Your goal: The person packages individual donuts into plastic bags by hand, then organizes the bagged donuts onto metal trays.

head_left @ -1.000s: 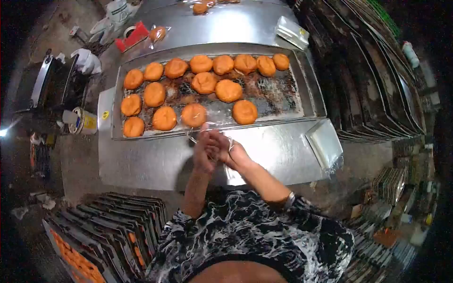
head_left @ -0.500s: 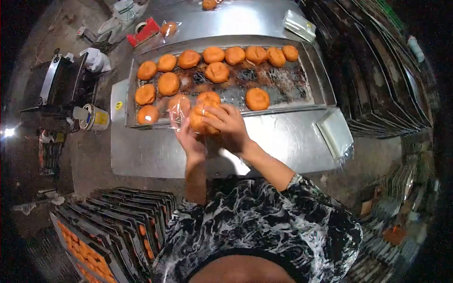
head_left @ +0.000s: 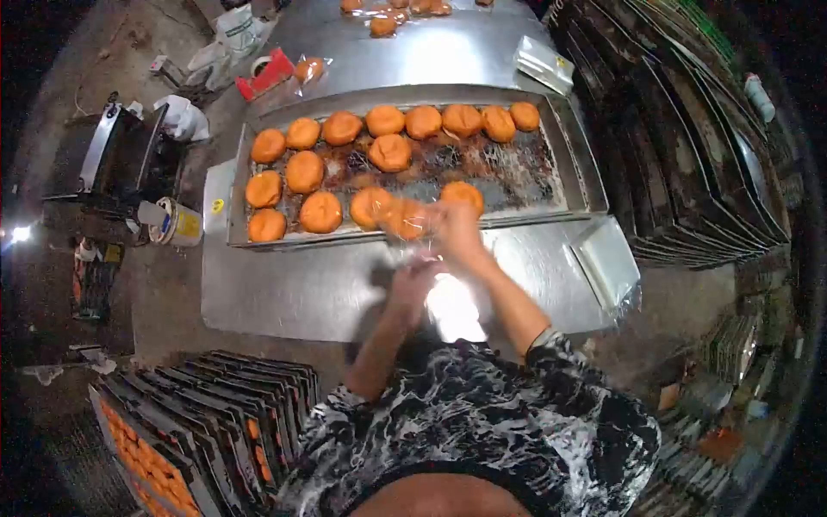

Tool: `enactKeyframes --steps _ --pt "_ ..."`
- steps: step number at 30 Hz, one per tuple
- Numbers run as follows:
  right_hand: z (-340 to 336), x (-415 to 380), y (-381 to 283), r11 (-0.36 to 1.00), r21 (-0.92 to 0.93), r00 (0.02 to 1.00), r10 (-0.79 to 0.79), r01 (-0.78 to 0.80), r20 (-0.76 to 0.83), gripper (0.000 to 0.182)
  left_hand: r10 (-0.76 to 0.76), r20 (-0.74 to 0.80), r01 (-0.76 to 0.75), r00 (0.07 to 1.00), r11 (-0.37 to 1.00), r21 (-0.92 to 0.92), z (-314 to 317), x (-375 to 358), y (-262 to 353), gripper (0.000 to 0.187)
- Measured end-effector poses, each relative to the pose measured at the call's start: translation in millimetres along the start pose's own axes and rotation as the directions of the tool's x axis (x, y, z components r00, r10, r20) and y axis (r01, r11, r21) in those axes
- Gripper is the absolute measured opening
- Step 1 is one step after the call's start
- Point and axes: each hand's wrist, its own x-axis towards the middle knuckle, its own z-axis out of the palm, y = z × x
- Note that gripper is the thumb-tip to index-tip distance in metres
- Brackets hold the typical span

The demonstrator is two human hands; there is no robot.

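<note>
A round orange-brown bun (head_left: 408,222) is inside a clear plastic bag (head_left: 398,243), held over the front edge of the baking tray (head_left: 293,244). My left hand (head_left: 417,274) is closed on the lower part of the bag, below the bun. Beside the bun, my right hand (head_left: 460,231) grips the bag's right side; its fingers are blurred by motion. Unwrapped buns (head_left: 320,212) line the tray's back and left side. Another bun (head_left: 462,198) lies just behind my right hand, partly covered by it.
A stack of flat plastic bags (head_left: 606,264) lies on the steel table (head_left: 276,289) at right, another plastic pack (head_left: 544,65) farther back. A red tape dispenser (head_left: 265,76) and bagged buns (head_left: 413,9) are beyond the tray. Racked trays (head_left: 207,414) stand at left, dark trays (head_left: 672,146) at right.
Both hands have moved right with the bagged bun. My right hand has shifted from the front of the bun to the bag's right side; my left hand is now lower, beneath the bun.
</note>
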Motion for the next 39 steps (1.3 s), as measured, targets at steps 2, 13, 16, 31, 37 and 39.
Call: enactKeyframes --steps 2,13,16,31,37,39 --pt "-30.7 40.2 -73.8 0.894 -0.367 0.923 -0.34 0.259 -0.178 0.016 0.256 0.213 -0.331 0.943 0.799 0.502 -23.5 16.6 -42.0 0.023" --pt "-75.7 -118.9 19.2 0.979 -0.188 0.775 0.056 0.082 0.63 0.016 -0.127 0.216 -0.121 0.968 0.518 0.847 -45.4 35.0 -58.9 0.037" --pt "-73.0 -118.9 57.4 0.975 -0.219 0.925 0.11 -0.03 0.363 0.018 -0.007 0.296 -0.217 0.955 0.665 0.715 -18.3 25.9 -75.8 0.028" --pt "29.8 -55.7 -55.4 0.198 0.977 0.98 0.195 -0.085 0.046 0.045 0.605 0.095 -0.607 0.79 0.752 0.258 -0.6 4.0 20.2 0.029" --pt "84.8 -11.8 -19.6 0.97 -0.237 0.969 0.011 0.049 0.247 0.064 0.251 -0.345 -0.379 0.904 0.845 -0.377 -113.9 -7.0 75.8 0.033" --pt "90.9 52.0 14.0 0.925 -0.368 0.988 -0.039 0.092 0.149 0.056 0.414 -0.339 -0.517 0.845 0.795 -0.318 -147.5 0.1 83.4 0.034"
